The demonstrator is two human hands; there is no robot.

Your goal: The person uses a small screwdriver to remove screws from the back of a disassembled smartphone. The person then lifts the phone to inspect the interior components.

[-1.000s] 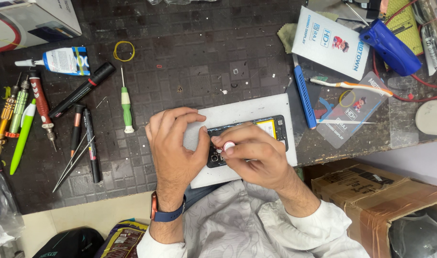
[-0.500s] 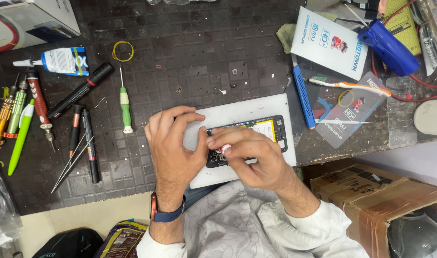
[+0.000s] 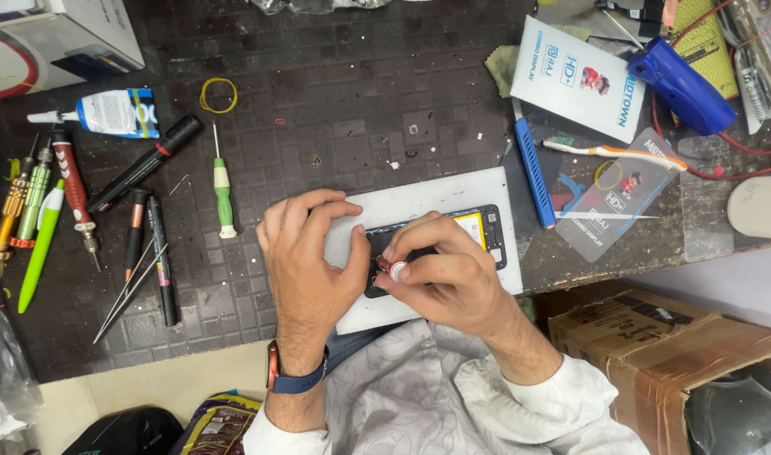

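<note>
We've got an opened phone (image 3: 453, 244) lying on a white pad (image 3: 436, 202) near the front edge of the dark table (image 3: 335, 109), back cover off, so the yellowish battery (image 3: 469, 229) and the dark frame show. Our left hand (image 3: 305, 265) rests on the phone's left end with the fingers curled down over it, pinning it in place. Our right hand (image 3: 444, 274) has thumb and fingers pinched together on a small round red and white piece (image 3: 395, 270) (can't tell exactly what it is, it's mostly hidden by the fingers), held right over the phone's left end, just beside the left thumb.

What could go wrong, as we see it: the piece is tiny and only pinched by the fingertips, so a slip could flick it onto the table, where it would get lost among the specks and bits lying around. Pressing too hard near the exposed insides might also bend or scratch something, and if the left hand eases off, the phone could skate on the smooth pad.

Off to the left there's a green screwdriver (image 3: 224, 190), tweezers (image 3: 133, 286), a black marker (image 3: 145, 164) and a glue tube (image 3: 107, 114), all well apart from the hands. To the right, a blue tool (image 3: 534, 173) and a toothbrush (image 3: 613, 152) sit just beside the pad.
</note>
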